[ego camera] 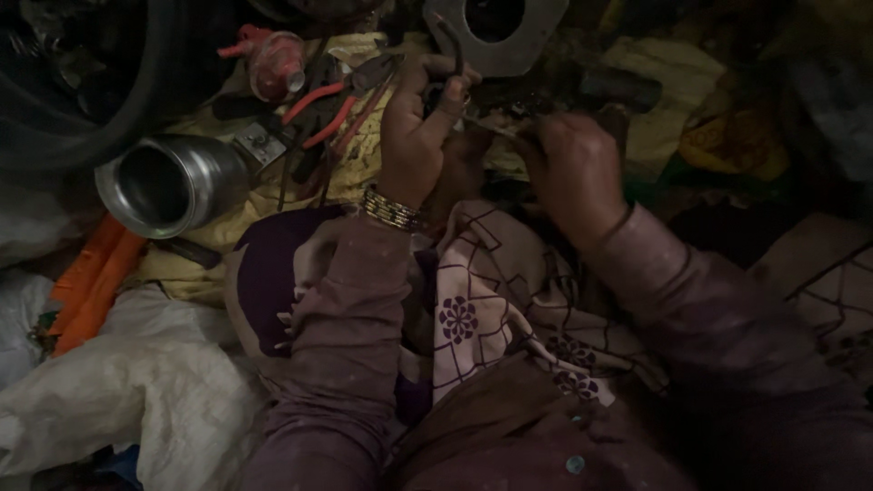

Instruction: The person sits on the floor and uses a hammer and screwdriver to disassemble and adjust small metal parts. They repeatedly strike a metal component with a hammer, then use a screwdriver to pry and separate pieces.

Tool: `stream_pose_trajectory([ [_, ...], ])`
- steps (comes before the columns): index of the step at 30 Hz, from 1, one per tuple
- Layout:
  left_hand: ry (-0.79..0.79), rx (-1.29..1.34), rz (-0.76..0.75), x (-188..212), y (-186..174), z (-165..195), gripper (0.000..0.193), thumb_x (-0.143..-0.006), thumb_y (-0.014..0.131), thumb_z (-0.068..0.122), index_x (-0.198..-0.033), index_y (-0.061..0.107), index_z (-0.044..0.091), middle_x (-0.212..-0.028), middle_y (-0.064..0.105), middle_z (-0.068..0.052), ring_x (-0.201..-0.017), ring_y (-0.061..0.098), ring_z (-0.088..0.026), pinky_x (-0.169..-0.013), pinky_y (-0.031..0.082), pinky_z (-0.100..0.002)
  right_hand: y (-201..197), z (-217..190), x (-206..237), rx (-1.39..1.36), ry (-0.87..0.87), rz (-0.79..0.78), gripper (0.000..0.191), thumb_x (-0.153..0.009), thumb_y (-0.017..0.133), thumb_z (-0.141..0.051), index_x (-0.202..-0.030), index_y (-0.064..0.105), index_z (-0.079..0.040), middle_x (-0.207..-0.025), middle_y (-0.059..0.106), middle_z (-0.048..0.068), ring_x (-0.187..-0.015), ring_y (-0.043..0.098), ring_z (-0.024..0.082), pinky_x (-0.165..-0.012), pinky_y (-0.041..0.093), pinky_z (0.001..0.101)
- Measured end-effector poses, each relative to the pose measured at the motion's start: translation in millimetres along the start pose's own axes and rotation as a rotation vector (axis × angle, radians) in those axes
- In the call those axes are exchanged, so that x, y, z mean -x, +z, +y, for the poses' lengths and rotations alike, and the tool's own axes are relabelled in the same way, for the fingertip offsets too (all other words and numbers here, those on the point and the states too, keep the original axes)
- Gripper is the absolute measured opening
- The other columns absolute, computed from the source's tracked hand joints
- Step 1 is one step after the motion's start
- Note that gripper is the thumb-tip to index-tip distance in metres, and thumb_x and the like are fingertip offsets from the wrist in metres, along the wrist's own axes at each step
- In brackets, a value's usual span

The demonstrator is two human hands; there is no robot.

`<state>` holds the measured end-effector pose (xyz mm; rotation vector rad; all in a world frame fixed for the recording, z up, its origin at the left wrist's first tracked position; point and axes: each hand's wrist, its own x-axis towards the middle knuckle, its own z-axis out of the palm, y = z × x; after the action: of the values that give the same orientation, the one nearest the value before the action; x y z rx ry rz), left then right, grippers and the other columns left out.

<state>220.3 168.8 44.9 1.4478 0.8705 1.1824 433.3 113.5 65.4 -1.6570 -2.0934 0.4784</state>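
Clutter hems in both your hands, leaving little free room. Your left hand (pixel 416 127) clenches around a dark tool handle (pixel 452 45), just below a flat grey metal plate (pixel 498 32) with a round hole. Your right hand (pixel 571 168) grips a thin rod (pixel 491 127) between the hands. Left of your left hand lie red-handled pliers (pixel 320 107) and a shiny metal cylinder (pixel 173 185) on yellow cloth (pixel 359 164).

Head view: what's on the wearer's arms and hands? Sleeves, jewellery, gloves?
Both hands are bare, no gloves. The left hand has a stack of thin gold-toned metal bangles at the wrist. Both arms wear long, loose, dull mauve fabric sleeves reaching the wrists, the right hand included. No rings can be made out in the dim light.
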Motion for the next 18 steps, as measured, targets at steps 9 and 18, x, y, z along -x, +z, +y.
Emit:
stream_pose_trajectory([
  [9,-0.029,0.021,-0.020,0.4,-0.2,3.9,0.027,-0.118,0.055,0.031,-0.127,0.063,0.007,-0.124,0.070,-0.006,-0.118,0.068,-0.019,-0.107,0.056,-0.036,6.9,-0.7,4.5,-0.092,-0.057,0.005,0.023,-0.097,0.080,-0.008,-0.115,0.069,0.000,-0.110,0.066,0.020,-0.097,0.063,0.041,-0.077,0.055,0.0509],
  [18,-0.019,0.108,0.194,9.2,-3.6,-7.7,0.025,-0.119,0.055,0.021,-0.135,0.067,0.006,-0.124,0.072,-0.009,-0.111,0.069,-0.020,-0.100,0.057,-0.039,-10.9,-4.6,5.3,-0.077,-0.046,0.048,0.014,-0.098,0.083,-0.010,-0.107,0.075,-0.002,-0.098,0.068,0.017,-0.083,0.069,0.036,-0.069,0.056,0.0459],
])
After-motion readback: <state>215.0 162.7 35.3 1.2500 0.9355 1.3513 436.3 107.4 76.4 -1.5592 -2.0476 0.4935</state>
